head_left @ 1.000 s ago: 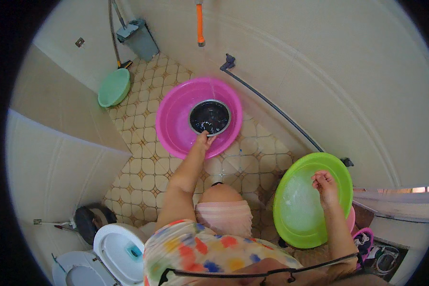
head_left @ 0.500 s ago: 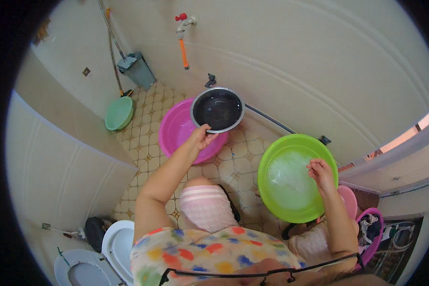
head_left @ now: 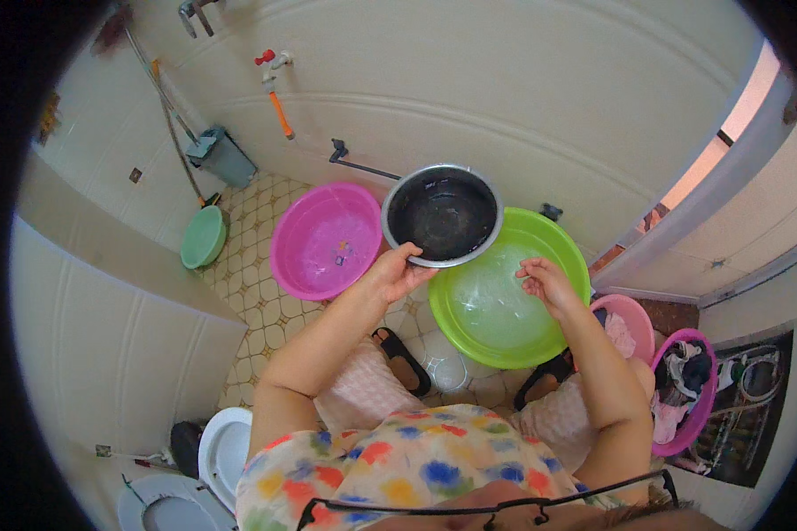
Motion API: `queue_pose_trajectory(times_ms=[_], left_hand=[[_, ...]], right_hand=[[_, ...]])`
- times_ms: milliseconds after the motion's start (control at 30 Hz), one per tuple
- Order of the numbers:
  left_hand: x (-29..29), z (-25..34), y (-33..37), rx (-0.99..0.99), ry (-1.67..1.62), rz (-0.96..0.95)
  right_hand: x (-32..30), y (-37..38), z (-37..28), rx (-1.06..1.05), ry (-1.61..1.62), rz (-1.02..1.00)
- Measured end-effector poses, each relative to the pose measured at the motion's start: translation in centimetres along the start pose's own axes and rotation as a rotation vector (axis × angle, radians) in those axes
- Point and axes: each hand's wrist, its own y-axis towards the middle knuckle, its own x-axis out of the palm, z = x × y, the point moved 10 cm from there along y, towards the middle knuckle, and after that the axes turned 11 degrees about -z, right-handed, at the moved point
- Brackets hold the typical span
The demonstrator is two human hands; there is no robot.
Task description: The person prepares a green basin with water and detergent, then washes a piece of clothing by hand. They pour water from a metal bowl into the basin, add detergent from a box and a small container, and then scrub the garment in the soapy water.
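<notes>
Near the wall side of the tiled floor (head_left: 270, 332), a round bowl (head_left: 443, 217) with a silvery metal rim and a dark inside is held up, hiding the upper left edge of a large lime-green basin (head_left: 498, 357). My left grip (head_left: 398, 276) is closed on the bowl's near rim, thumb over the edge and fingers beneath; I cannot tell whether the dark inside is liquid or coating. My right grip (head_left: 549, 285), half open with fingers loosely curled, is over the green basin, above whitish, sudsy water (head_left: 496, 310). Left of the bowl stands a magenta basin (head_left: 305, 217); on its bottom is a small multicoloured print (head_left: 341, 252), too small to read. Farther left, a red-handled tap (head_left: 271, 69) on the wall bears a short orange hose (head_left: 281, 115). To the right, a pink basin (head_left: 644, 320) and a magenta tub (head_left: 698, 421) contain clothes (head_left: 682, 372). At far left, a mint-green basin (head_left: 204, 237) is tilted near a grey bin (head_left: 228, 165). Dark slippers (head_left: 405, 365) are on my feet.
</notes>
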Motion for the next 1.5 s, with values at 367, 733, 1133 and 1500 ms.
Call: queue_pose_trajectory(times_ms=[367,733,1133,1500], left_hand=[[0.4,-2.6,1.0,0.026,0.463,0.044],[3.1,0.7,0.5,0.219,0.727,0.083],[10.2,4.2,-2.0,0.655,1.511,0.079],[9.8,3.7,-1.3,0.821,1.447,0.067]], right_hand=[[-1.3,-2.0,1.0,0.033,-0.032,0.046],[-0.9,-2.2,-0.3,0.008,-0.058,0.069],[-0.8,-2.1,0.2,0.022,-0.089,0.069],[-0.3,-2.1,0.0,0.018,-0.118,0.080]])
